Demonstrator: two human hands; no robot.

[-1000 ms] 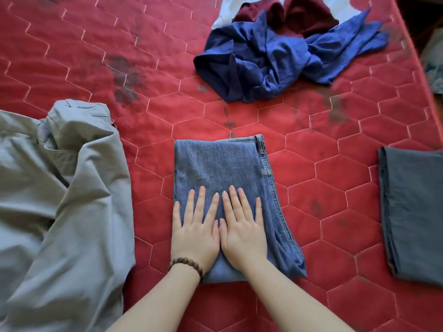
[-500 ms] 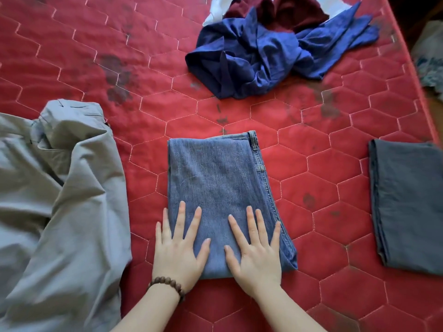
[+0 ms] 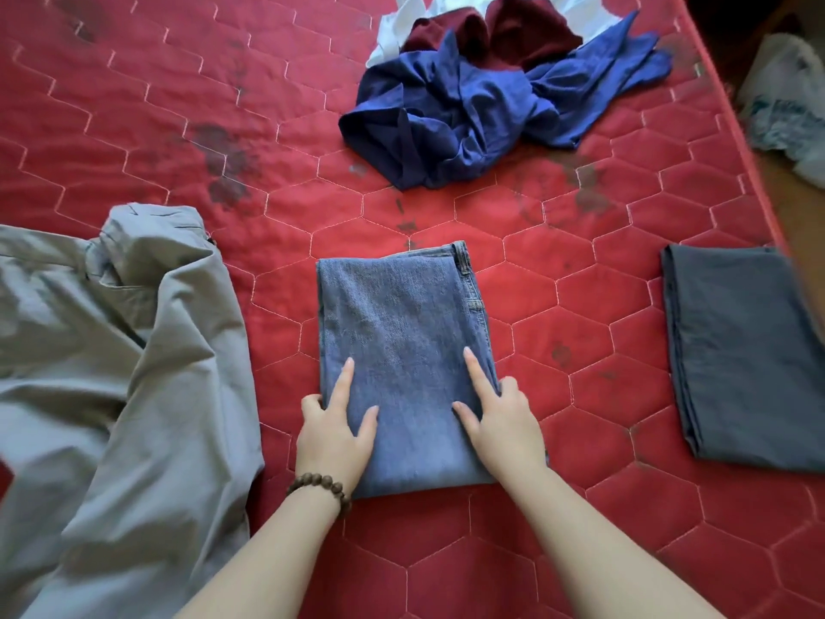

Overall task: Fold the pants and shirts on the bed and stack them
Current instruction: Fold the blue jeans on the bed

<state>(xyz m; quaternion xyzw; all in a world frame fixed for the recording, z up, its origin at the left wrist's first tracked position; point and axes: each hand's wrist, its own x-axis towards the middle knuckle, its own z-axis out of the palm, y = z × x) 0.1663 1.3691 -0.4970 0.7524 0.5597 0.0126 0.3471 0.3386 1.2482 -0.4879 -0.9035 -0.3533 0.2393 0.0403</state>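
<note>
From the head view, the folded jeans (image 3: pixel 404 350) are lying mid-bed on the red mattress (image 3: pixel 580 306). The left hand (image 3: pixel 334 433) and right hand (image 3: pixel 502 422) are grasping the jeans' side edges, index fingers lying on top and thumbs pressing the denim. Grey pants (image 3: pixel 111 373) are lying just left, a folded dark garment (image 3: pixel 741 355) right, unfolded clothes (image 3: pixel 482 96) beyond.
</note>
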